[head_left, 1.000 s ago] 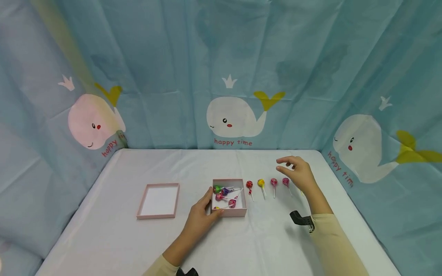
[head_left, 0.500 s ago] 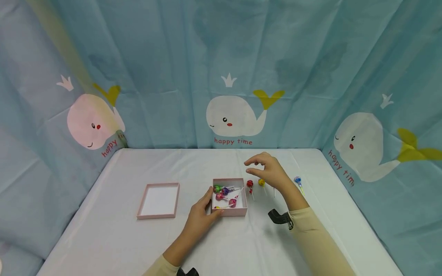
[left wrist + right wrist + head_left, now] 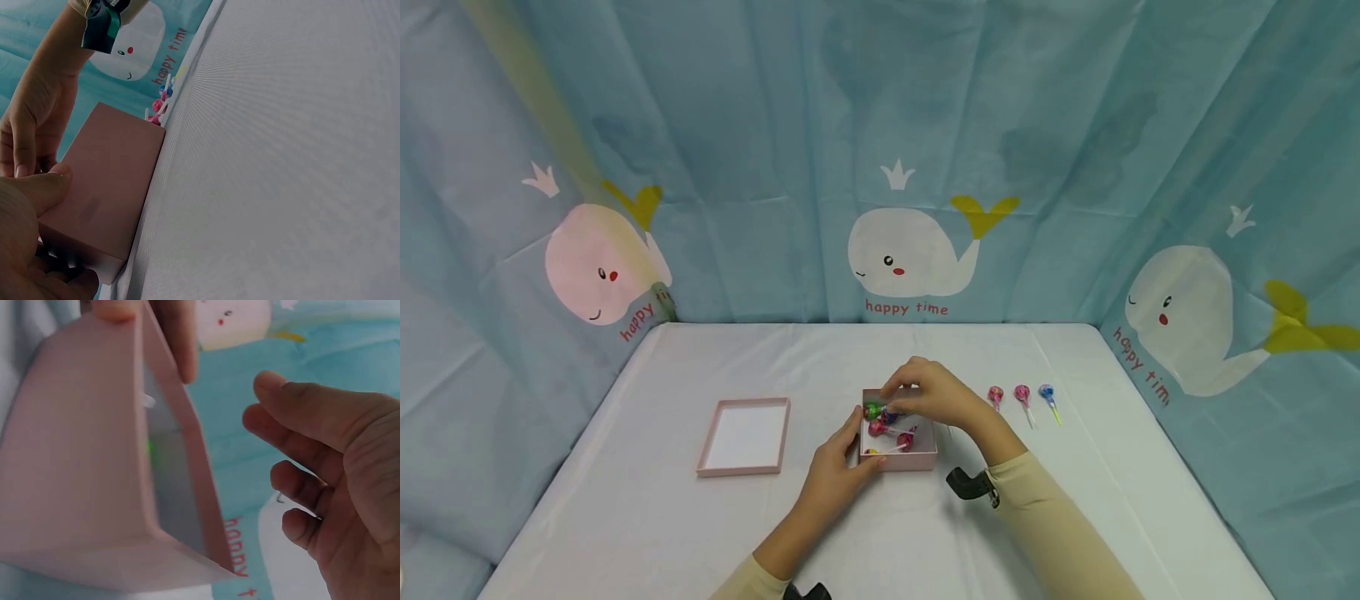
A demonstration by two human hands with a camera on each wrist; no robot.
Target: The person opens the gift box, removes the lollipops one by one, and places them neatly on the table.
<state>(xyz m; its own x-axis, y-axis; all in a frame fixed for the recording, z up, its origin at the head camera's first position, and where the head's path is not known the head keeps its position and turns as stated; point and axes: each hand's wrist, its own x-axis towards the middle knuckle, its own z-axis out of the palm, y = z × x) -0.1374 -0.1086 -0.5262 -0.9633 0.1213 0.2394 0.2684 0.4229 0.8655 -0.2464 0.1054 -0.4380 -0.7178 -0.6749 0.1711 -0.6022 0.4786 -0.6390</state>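
Furthest out, well to the left of both hands, a shallow pink lid point(image 3: 745, 436) is seen lying open side up on the white table point(image 3: 647, 517). Next, the left hand point(image 3: 835, 467) is wrapped around the near left corner of the small pink box point(image 3: 898, 458), with the thumb laid against its left wall; the left wrist view shows that thumb pressed on the box's outer side point(image 3: 106, 200). Inside the box several wrapped lollipops point(image 3: 883, 421) are heaped, green, purple, pink and red, their sticks crossing. Directly above them the right hand point(image 3: 928, 393) is held over the far half of the box, fingers loosely curved and pointing down and left toward the sweets. From the right wrist view the fingers point(image 3: 306, 444) are seen spread and relaxed beside the box wall, with nothing held between them; whether a fingertip touches a lollipop cannot be told. Just to the right of the right hand, three more lollipops point(image 3: 1022, 394) are laid in a row on the table, two pink and one blue, sticks toward the person. Behind everything a blue whale-printed curtain point(image 3: 917, 167) is hung.
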